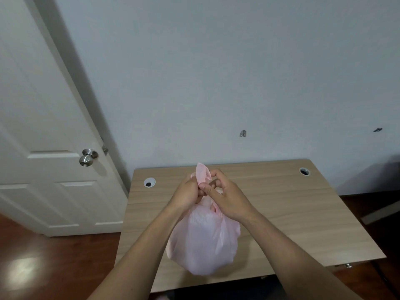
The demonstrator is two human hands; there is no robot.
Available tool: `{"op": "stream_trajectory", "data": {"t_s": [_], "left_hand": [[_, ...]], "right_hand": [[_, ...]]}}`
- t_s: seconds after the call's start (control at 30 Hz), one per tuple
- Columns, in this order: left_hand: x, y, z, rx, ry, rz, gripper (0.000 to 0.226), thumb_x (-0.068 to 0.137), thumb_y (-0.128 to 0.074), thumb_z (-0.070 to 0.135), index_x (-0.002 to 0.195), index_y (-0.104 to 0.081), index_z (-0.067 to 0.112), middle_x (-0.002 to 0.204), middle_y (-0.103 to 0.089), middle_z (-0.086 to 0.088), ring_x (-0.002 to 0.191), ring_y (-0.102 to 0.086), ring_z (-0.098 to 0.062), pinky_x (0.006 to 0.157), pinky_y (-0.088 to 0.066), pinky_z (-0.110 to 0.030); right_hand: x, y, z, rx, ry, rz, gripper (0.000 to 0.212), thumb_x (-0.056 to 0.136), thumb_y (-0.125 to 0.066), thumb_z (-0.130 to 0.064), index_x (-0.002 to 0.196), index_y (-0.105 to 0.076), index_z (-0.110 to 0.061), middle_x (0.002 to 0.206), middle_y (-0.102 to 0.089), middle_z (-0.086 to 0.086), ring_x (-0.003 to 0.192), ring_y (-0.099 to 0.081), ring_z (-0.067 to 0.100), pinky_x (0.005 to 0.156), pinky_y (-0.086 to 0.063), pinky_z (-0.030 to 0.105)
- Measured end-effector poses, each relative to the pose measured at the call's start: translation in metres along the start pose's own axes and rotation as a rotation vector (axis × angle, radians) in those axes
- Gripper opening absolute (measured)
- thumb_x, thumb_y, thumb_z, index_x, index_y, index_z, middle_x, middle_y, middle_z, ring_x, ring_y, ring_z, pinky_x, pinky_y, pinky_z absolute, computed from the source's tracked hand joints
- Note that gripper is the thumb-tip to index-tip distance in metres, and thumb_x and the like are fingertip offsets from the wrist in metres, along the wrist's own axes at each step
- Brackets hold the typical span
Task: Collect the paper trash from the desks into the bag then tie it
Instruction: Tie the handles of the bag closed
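1. A pink bag (202, 241) sits on the wooden desk (292, 213), near the front edge of the desk. It looks full and round.
2. Both hands are above the bag, right at its top. The left hand (188, 194) is closed and pinches one pink handle.
3. The right hand (227, 198) is closed too, and its fingers pinch the other handle. The two hands touch each other in the middle.
4. A loop of pink handle (203, 173) sticks up past the fingers, toward the back of the desk.
5. The bag hangs straight down from the hands, so its long way runs up and down. Both hands are just as near to the knot spot.
6. I see no paper left on the desk. I think the tying is going on now, and the next pull should go sideways, one hand each way.
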State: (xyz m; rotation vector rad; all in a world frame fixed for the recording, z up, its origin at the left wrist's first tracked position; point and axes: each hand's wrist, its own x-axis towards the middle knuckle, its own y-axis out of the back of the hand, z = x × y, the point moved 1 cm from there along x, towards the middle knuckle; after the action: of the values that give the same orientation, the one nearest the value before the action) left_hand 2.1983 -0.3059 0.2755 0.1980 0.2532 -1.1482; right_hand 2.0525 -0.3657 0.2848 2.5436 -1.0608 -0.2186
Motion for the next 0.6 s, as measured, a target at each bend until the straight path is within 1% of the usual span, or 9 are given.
{"op": "stream_trajectory", "data": {"t_s": [0.07, 0.1, 0.2, 0.27, 0.3, 0.4, 0.47, 0.5, 0.6], "left_hand": [[-0.001, 0.002, -0.003, 0.034, 0.021, -0.027, 0.037, 0.106, -0.028, 0.01, 0.082, -0.055, 0.016, 0.054, -0.039, 0.005, 0.048, -0.027, -0.011, 0.045, -0.025, -0.023], [-0.002, 0.002, -0.005, 0.054, 0.023, -0.031, 0.037, 0.107, -0.028, 0.012, 0.082, -0.055, 0.015, 0.054, -0.042, 0.005, 0.047, -0.03, -0.011, 0.046, -0.026, -0.023], [0.003, 0.001, -0.016, 0.118, -0.037, 0.032, 0.031, 0.112, -0.035, 0.024, 0.089, -0.053, 0.013, 0.059, -0.055, 0.002, 0.049, -0.045, -0.013, 0.052, -0.036, -0.031], [0.004, 0.001, -0.022, 0.275, -0.157, 0.146, 0.031, 0.114, -0.037, 0.036, 0.091, -0.048, 0.019, 0.066, -0.062, 0.002, 0.056, -0.056, -0.017, 0.058, -0.045, -0.038], [0.002, 0.002, -0.023, 0.369, -0.241, 0.181, 0.03, 0.115, -0.038, 0.038, 0.091, -0.045, 0.022, 0.067, -0.062, 0.003, 0.058, -0.058, -0.016, 0.06, -0.046, -0.038], [-0.008, -0.001, -0.023, 0.608, -0.481, 0.172, 0.016, 0.112, -0.04, 0.023, 0.096, -0.041, 0.023, 0.068, -0.057, 0.006, 0.06, -0.054, -0.021, 0.056, -0.038, -0.038], [-0.015, -0.003, -0.018, 0.738, -0.623, 0.151, 0.011, 0.104, -0.041, 0.016, 0.097, -0.039, 0.023, 0.072, -0.055, 0.008, 0.062, -0.047, -0.022, 0.058, -0.035, -0.04], [-0.017, -0.003, -0.014, 0.765, -0.701, 0.134, 0.01, 0.101, -0.04, 0.017, 0.096, -0.04, 0.026, 0.075, -0.054, 0.009, 0.063, -0.043, -0.019, 0.058, -0.034, -0.039], [-0.011, 0.002, -0.011, 0.713, -0.828, 0.043, 0.009, 0.1, -0.04, 0.021, 0.093, -0.046, 0.022, 0.079, -0.053, 0.011, 0.067, -0.042, -0.012, 0.061, -0.037, -0.036]], "right_hand": [[-0.001, 0.001, 0.003, -0.043, -0.013, -0.017, 0.012, 0.109, -0.06, -0.044, 0.112, -0.062, -0.032, 0.097, -0.08, -0.001, 0.058, -0.072, 0.039, 0.065, -0.06, 0.056], [-0.002, 0.001, 0.003, -0.058, -0.024, -0.015, 0.014, 0.111, -0.057, -0.042, 0.108, -0.061, -0.029, 0.095, -0.079, -0.001, 0.058, -0.072, 0.038, 0.063, -0.06, 0.056], [-0.001, -0.003, 0.006, -0.144, -0.056, 0.091, 0.027, 0.11, -0.053, -0.04, 0.09, -0.054, -0.022, 0.075, -0.072, -0.003, 0.057, -0.067, 0.019, 0.06, -0.055, 0.048], [0.001, -0.006, 0.012, -0.164, -0.101, 0.214, 0.031, 0.109, -0.053, -0.036, 0.081, -0.049, -0.022, 0.065, -0.062, -0.007, 0.056, -0.057, 0.012, 0.059, -0.047, 0.04], [0.003, -0.007, 0.014, -0.147, -0.126, 0.264, 0.03, 0.107, -0.053, -0.035, 0.08, -0.05, -0.022, 0.066, -0.063, -0.006, 0.057, -0.06, 0.014, 0.059, -0.048, 0.04], [0.008, -0.009, 0.017, -0.04, -0.226, 0.338, 0.026, 0.102, -0.047, -0.036, 0.085, -0.061, -0.021, 0.077, -0.074, 0.004, 0.062, -0.073, 0.027, 0.059, -0.059, 0.043], [0.011, -0.007, 0.015, 0.007, -0.308, 0.313, 0.03, 0.103, -0.046, -0.028, 0.087, -0.069, -0.018, 0.07, -0.075, 0.003, 0.056, -0.074, 0.024, 0.056, -0.056, 0.032], [0.013, -0.005, 0.013, 0.004, -0.347, 0.269, 0.03, 0.104, -0.046, -0.026, 0.087, -0.07, -0.016, 0.062, -0.073, 0.003, 0.052, -0.072, 0.022, 0.055, -0.053, 0.03], [0.018, 0.002, 0.014, 0.024, -0.416, 0.139, 0.023, 0.106, -0.054, -0.025, 0.087, -0.06, -0.014, 0.051, -0.067, 0.0, 0.045, -0.062, 0.014, 0.051, -0.044, 0.025]]}}
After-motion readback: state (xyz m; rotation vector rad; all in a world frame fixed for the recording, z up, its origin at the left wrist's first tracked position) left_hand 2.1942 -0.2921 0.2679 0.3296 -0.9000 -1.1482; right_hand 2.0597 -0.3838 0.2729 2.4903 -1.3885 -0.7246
